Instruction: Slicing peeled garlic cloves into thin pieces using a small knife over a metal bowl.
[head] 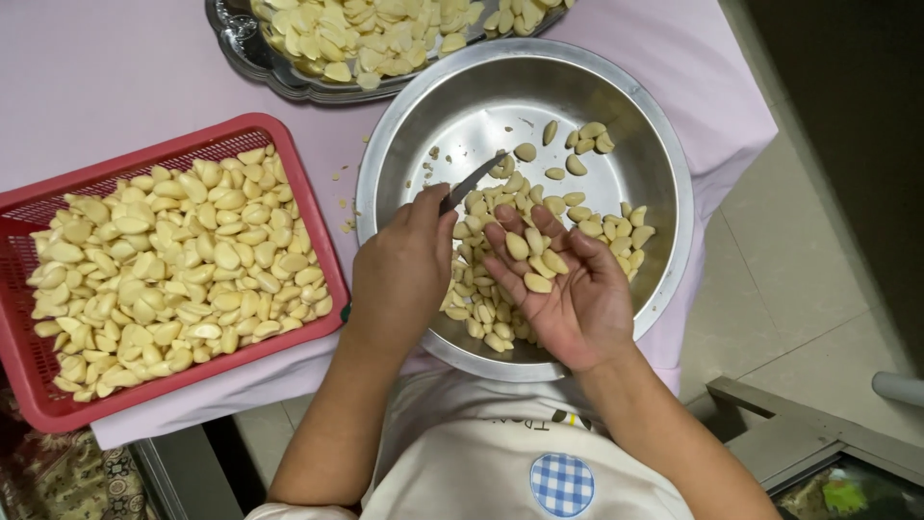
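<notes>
Garlic trimming over the steel bowl — left hand is clamped on a small knife, blade pointing to 1 o'clock over the bowl. Right hand is spread flat, palm up, cradling a few peeled cloves on the fingers; not gripping them.

My read on doing it well: keep the blade tip aimed away from the open palm, take one clove at a time from the palm, and work low over the bowl so pieces land inside, not on the desk.

Containers:
- Steel bowl, centre, overhangs the desk's near edge: loose cloves piled from its middle to 6 o'clock, a few stragglers at 1 o'clock, small scraps at 10 o'clock.
- Red basket, at 9 o'clock of the bowl: packed with whole peeled cloves, about level with the rim.
- Metal tray, at 11 o'clock — heaped with paler pieces, look cut; partly out of frame.

A few crumbs lie on the desk between basket and bowl.
</notes>
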